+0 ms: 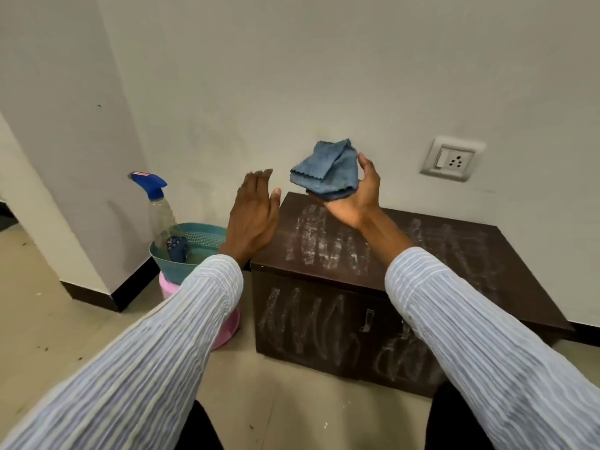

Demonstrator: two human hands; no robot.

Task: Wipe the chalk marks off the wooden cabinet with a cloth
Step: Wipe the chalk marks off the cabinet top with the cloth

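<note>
Head view. Both arms reach forward in striped sleeves over the dark wooden cabinet (357, 280), which stands on the floor against the wall.

Right hand (355, 196) raised above the cabinet's far left corner, palm turned up, fingers loosely curled — a folded blue cloth (326, 172) rests in the palm, thumb upright beside it, not clamped down.

Left hand (253, 216) just left of the cabinet's left edge, back toward the camera, fingers straight and spread — holding nothing, not touching the cloth.

Chalk marks (324, 241) streak the cabinet's top near its left edge and also its front face.

Left of the cabinet: a teal basket (207, 237) on a pink tub (227, 326), with a spray bottle (159, 206) standing in the basket. A wall socket (451, 160) sits above the cabinet's far edge.
</note>
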